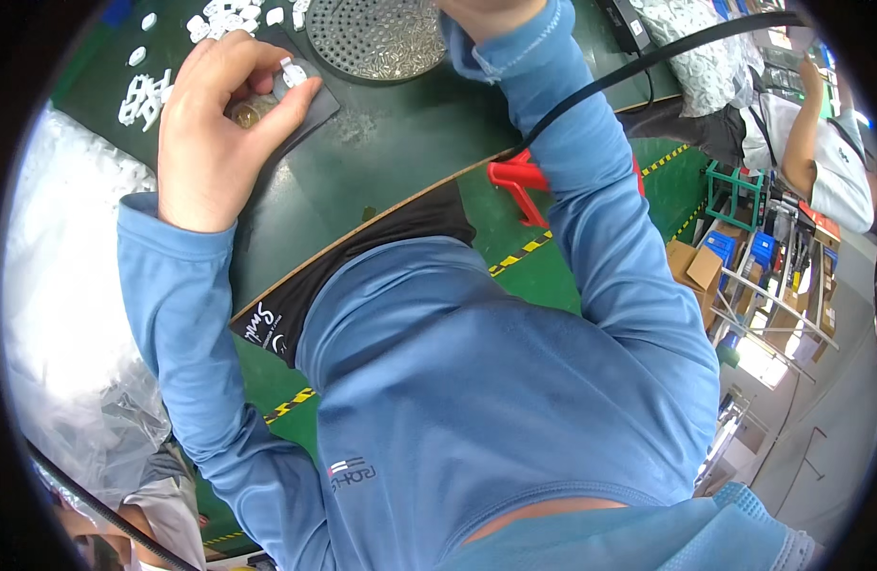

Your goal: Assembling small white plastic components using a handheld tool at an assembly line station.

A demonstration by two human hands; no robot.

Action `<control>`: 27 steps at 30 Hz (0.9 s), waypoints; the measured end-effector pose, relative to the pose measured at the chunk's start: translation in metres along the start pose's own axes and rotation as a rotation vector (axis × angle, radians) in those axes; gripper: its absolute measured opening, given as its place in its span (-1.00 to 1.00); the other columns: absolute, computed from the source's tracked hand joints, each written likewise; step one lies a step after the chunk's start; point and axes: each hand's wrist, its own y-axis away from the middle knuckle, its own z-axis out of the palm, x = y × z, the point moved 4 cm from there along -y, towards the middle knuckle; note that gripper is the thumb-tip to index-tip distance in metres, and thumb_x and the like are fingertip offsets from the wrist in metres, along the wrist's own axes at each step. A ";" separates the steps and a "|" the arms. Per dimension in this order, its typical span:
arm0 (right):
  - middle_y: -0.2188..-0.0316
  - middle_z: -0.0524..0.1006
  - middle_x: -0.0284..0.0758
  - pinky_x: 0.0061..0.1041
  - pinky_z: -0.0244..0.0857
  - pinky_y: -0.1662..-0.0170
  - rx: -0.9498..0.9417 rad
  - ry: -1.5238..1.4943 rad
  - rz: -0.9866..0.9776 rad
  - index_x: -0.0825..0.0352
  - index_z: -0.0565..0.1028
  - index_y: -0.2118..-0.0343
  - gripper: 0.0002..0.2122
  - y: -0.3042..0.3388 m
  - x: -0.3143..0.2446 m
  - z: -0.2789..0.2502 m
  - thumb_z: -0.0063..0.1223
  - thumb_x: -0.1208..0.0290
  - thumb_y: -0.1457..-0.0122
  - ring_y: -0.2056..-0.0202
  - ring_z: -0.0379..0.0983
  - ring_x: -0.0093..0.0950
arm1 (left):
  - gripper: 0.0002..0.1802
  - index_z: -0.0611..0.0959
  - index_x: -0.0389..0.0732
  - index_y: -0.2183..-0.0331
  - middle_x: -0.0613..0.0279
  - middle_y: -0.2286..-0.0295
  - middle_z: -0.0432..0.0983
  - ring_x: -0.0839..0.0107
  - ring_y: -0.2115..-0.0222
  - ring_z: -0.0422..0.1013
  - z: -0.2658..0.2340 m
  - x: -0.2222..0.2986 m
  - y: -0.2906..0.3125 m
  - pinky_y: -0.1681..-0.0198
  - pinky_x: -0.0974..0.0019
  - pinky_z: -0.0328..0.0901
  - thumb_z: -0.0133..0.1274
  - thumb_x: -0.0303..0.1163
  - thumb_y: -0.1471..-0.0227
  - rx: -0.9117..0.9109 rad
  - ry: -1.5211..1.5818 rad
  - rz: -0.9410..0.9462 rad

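My left hand (215, 128) is curled at the far left of the green-topped table, thumb and forefinger closing around a small white plastic part (293, 73). That part is at a flat dark grey block (316, 107) under my fingertips; whether it rests on the block or is lifted off it, I cannot tell. A round brass-coloured piece (248, 112) shows partly beneath the palm. At the top edge, my right hand (493, 17) shows only its wrist and back, the fingers out of the picture. Beside it stands a round perforated metal dish (348, 43) with many small screws (400, 52).
Loose white parts (145, 100) lie left of my left hand, with more (231, 17) beyond it. A clear plastic bag (77, 257) bulges at left. A black cable (648, 59) arcs past my right arm. Another person (814, 143) is at far right; a red stool (522, 181) stands below the table.
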 end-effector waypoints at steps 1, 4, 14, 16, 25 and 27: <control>0.66 0.40 -0.26 -0.51 0.24 0.56 -0.001 -0.005 -0.002 0.38 0.39 0.19 -0.40 0.002 -0.003 0.005 -0.15 -0.25 -0.30 0.68 0.32 -0.49 | -0.74 0.62 -0.27 0.36 0.26 0.52 0.38 0.35 0.46 0.33 -0.001 0.000 0.001 0.38 0.30 0.28 0.37 -0.49 0.12 0.001 -0.005 -0.001; 0.65 0.40 -0.24 -0.52 0.24 0.55 -0.042 -0.164 0.125 0.38 0.39 0.17 -0.35 0.009 -0.011 0.022 -0.17 -0.31 -0.27 0.67 0.32 -0.48 | -0.75 0.61 -0.27 0.37 0.26 0.52 0.38 0.34 0.45 0.33 -0.002 0.001 0.002 0.37 0.29 0.28 0.37 -0.49 0.13 0.007 -0.018 0.014; 0.60 0.43 -0.21 -0.55 0.22 0.51 -0.141 -0.446 0.243 0.38 0.39 0.09 -0.32 0.027 0.018 0.033 -0.45 -0.29 -0.34 0.62 0.31 -0.47 | -0.74 0.60 -0.26 0.38 0.24 0.53 0.36 0.29 0.45 0.32 -0.002 0.001 0.001 0.34 0.26 0.27 0.37 -0.48 0.13 0.018 -0.009 0.009; 0.60 0.43 -0.21 -0.55 0.22 0.51 -0.130 -0.410 0.245 0.38 0.40 0.09 -0.32 0.027 0.019 0.033 -0.50 -0.27 -0.36 0.62 0.30 -0.47 | -0.74 0.60 -0.26 0.38 0.24 0.53 0.36 0.28 0.45 0.32 -0.001 0.000 0.001 0.34 0.26 0.27 0.36 -0.48 0.13 0.019 -0.005 0.004; 0.58 0.45 -0.24 -0.58 0.24 0.54 -0.079 -0.092 0.208 0.46 0.41 0.13 -0.46 0.033 -0.005 0.047 -0.31 -0.07 -0.45 0.61 0.35 -0.52 | -0.74 0.60 -0.27 0.39 0.22 0.53 0.37 0.28 0.45 0.34 -0.001 0.001 0.001 0.36 0.23 0.27 0.37 -0.46 0.13 0.036 -0.003 -0.016; 0.60 0.45 -0.27 -0.60 0.25 0.54 -0.014 -0.596 0.316 0.49 0.44 0.22 -0.63 0.033 0.005 0.044 -0.05 0.17 -0.42 0.61 0.39 -0.54 | -0.74 0.59 -0.26 0.39 0.21 0.53 0.37 0.27 0.45 0.34 0.002 0.000 0.001 0.36 0.21 0.27 0.37 -0.45 0.12 0.051 -0.006 -0.004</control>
